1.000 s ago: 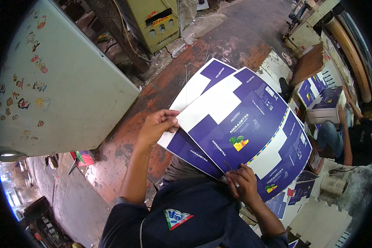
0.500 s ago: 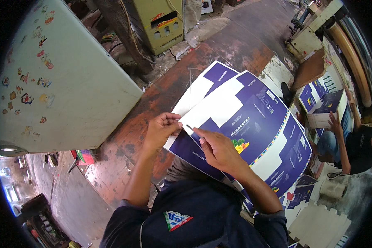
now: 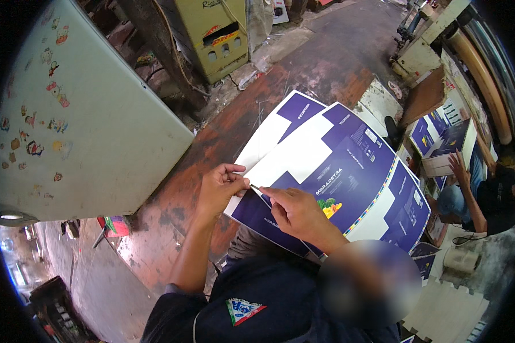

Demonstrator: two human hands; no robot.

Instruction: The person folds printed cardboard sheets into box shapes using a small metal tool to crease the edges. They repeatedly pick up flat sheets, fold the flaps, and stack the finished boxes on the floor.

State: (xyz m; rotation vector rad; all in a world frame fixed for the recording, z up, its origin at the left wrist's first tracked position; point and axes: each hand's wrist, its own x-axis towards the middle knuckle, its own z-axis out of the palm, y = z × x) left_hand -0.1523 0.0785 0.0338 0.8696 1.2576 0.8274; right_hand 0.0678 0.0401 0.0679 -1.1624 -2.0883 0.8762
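Note:
A large printed cardboard sheet, purple and white with a fruit picture, lies curved over my lap. Beneath it, a second printed sheet sticks out at the far left side. My left hand pinches the upper sheet's left corner between thumb and fingers. Close to that pinch, my right hand lies over the sheet with the index finger stretched along a small, slim dark tool. Its tip touches or nearly touches the sheet's edge; its exact kind is too small to tell. The other fingers are curled under.
A pale refrigerator door with stickers stands at the left. Behind is a yellow-green crate on the worn reddish floor. At the right, another person's hand rests on a printed box. Cut white board lies lower right.
My right hand and the dark tool have slid a little toward my left hand, nearer the sheet's edge. The left hand keeps its pinch. The whole view has shifted slightly.

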